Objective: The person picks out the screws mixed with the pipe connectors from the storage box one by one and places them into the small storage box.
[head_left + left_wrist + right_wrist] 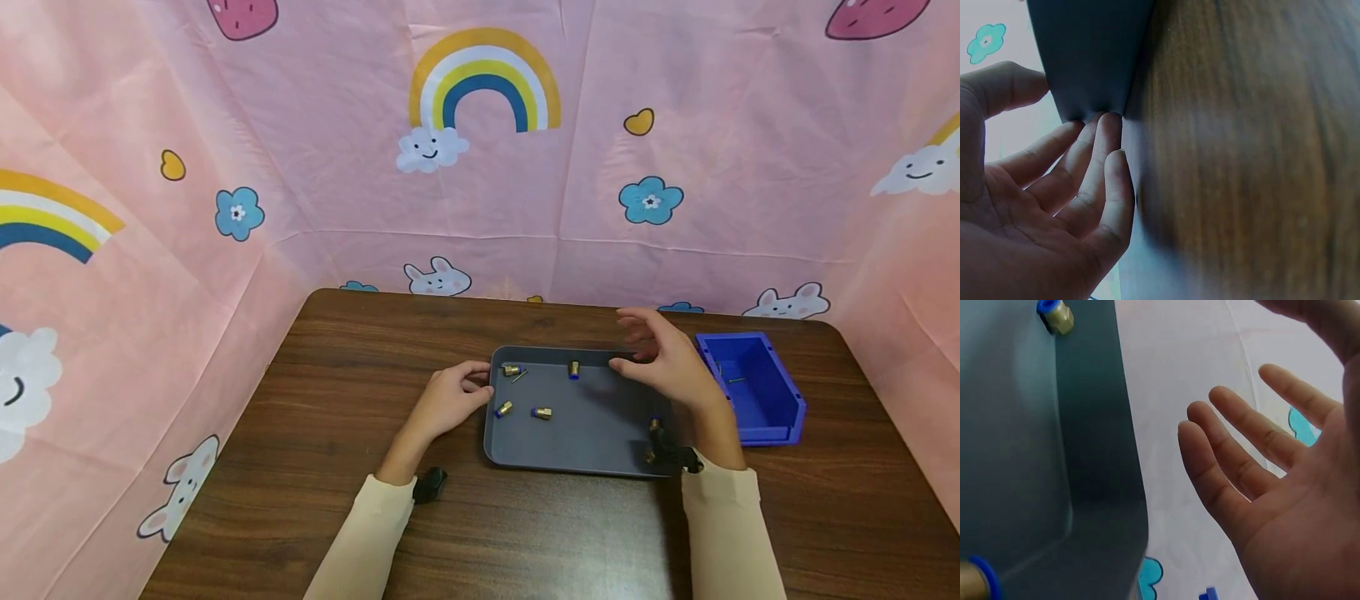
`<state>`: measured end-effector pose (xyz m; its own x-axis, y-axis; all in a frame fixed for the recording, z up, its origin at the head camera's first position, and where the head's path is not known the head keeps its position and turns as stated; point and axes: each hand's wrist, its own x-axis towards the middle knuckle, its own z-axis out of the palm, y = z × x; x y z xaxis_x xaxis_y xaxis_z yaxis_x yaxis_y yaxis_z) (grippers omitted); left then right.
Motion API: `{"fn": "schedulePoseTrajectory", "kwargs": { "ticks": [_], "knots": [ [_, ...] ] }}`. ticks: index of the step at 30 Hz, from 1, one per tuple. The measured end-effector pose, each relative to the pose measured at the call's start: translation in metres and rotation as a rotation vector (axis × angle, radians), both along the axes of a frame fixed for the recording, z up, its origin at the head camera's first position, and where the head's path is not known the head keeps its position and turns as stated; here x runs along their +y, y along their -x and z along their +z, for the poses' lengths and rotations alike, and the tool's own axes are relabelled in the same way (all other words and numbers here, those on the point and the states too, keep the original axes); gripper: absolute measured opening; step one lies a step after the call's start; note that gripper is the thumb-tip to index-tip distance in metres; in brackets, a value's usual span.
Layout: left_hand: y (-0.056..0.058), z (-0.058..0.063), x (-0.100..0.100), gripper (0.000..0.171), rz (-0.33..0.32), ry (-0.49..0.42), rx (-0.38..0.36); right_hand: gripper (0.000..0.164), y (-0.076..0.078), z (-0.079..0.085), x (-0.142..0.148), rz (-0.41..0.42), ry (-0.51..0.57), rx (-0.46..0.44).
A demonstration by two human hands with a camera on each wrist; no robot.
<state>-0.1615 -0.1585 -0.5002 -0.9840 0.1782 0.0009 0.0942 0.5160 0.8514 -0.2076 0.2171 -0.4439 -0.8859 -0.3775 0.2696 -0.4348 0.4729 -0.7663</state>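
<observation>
A grey rectangular tray (592, 437) lies on the table with several brass push-in fittings (542, 413) with blue collars scattered in it. At its left end, my left hand (453, 398) touches the tray's outer wall (1088, 56) with the fingertips, the thumb beside the rim. My right hand (671, 362) hovers over the tray's far right part, fingers spread and nothing between them. In the right wrist view, that hand's palm (1291, 512) is bare beside the tray rim (1129, 456), near a fitting (1057, 317). My right wrist partly hides fittings at the tray's right end.
A blue open-front bin (757, 396) stands right of the tray, with small thin pieces (737, 381) inside. One thin brass-coloured pin (520, 376) lies at the tray's upper left. The brown wooden table (525, 533) meets a pink patterned cloth (555, 192) behind.
</observation>
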Motion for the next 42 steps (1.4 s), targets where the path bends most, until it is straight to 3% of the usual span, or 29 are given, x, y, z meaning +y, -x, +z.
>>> {"fn": "schedulePoseTrajectory", "kwargs": {
  "ticks": [14, 25, 36, 40, 41, 42],
  "knots": [
    [0.001, 0.000, 0.000, 0.043, -0.005, 0.013, -0.003, 0.077, 0.004, -0.008, -0.031, 0.090, -0.029, -0.002],
    [-0.001, 0.001, 0.001, 0.041, 0.010, 0.000, -0.005, 0.077, 0.016, -0.011, -0.066, 0.197, -0.023, -0.060],
    [0.001, 0.000, -0.001, 0.041, -0.005, 0.002, 0.006, 0.072, 0.027, -0.017, -0.090, 0.315, -0.027, -0.055],
    [0.003, -0.004, -0.003, 0.043, -0.035, 0.000, 0.045, 0.069, 0.030, -0.025, -0.096, 0.352, -0.004, -0.053],
    [0.007, -0.012, -0.006, 0.044, -0.048, 0.000, 0.065, 0.067, 0.031, -0.027, -0.098, 0.359, -0.003, -0.054],
    [0.007, -0.012, -0.006, 0.044, -0.052, -0.003, 0.068, 0.066, 0.031, -0.029, -0.099, 0.365, -0.006, -0.056]
  ]
}}
